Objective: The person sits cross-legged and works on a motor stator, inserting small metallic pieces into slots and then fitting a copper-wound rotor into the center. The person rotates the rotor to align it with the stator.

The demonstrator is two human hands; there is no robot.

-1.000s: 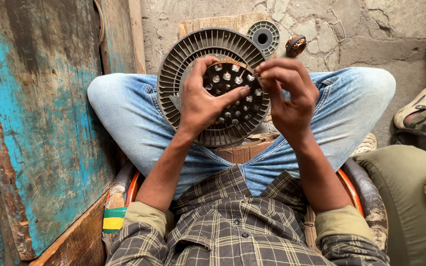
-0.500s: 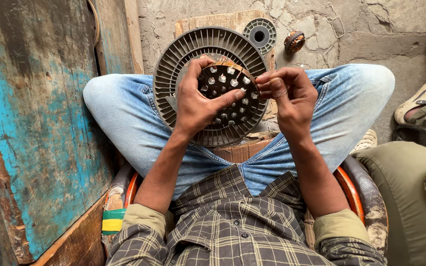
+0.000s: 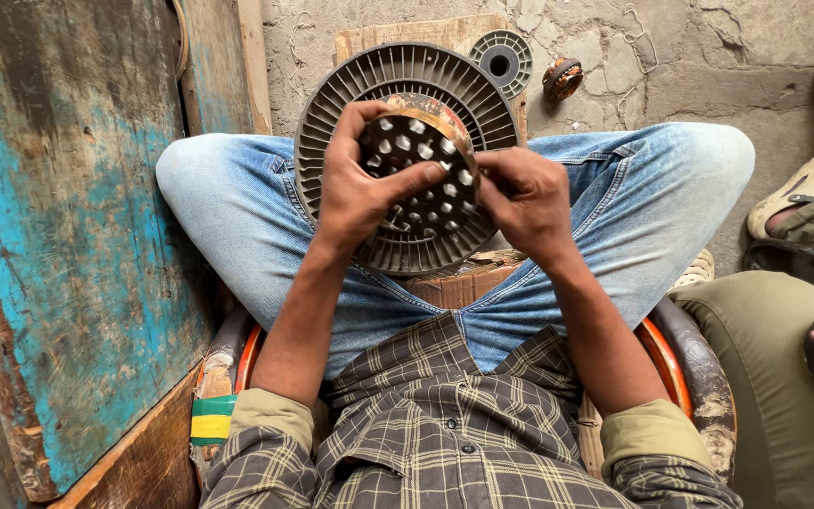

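1. plaid shirt (image 3: pixel 426 443) and jeans (image 3: pixel 237 226) nearest; person sits cross-legged.
2. left hand (image 3: pixel 355 184) gripping the perforated round disc (image 3: pixel 421 179), fingers curled over its top rim, thumb across its face.
3. right hand (image 3: pixel 525 198) pinched closed on the disc's right edge.
4. disc held upright over the lap, in front of a larger finned grey disc (image 3: pixel 398 71).
5. progress: disc looks whole, no piece visibly off; work seems mid-way, cannot tell more.
6. beyond: small ribbed wheel (image 3: pixel 503 58), rusty part (image 3: pixel 562 77).

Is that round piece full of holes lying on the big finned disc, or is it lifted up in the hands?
Lifted. The left hand grips the holed round piece, tilted on edge, the right hand at its rim, above the finned disc.
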